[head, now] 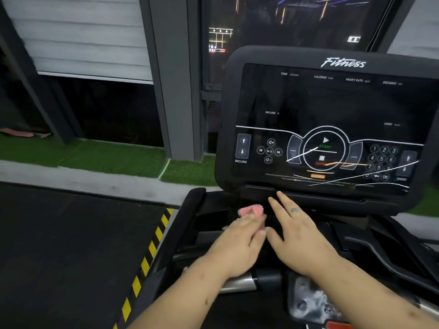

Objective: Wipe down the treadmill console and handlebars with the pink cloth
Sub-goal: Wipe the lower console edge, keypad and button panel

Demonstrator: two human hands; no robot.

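Most of the pink cloth (251, 209) is hidden under the left hand (240, 243), whose fingers curl over it. Only a bunched end shows, pointing toward the console (332, 103), just below its lower left corner; the cloth's long axis is unclear. Below the console, the right hand (299, 236) lies flat, fingers straight, holding nothing. Left of the console are a dark floor mat (71, 233) and green turf (107, 155).

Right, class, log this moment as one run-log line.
left hand: grips crumpled pink cloth | right hand: open, empty | both: below black treadmill console
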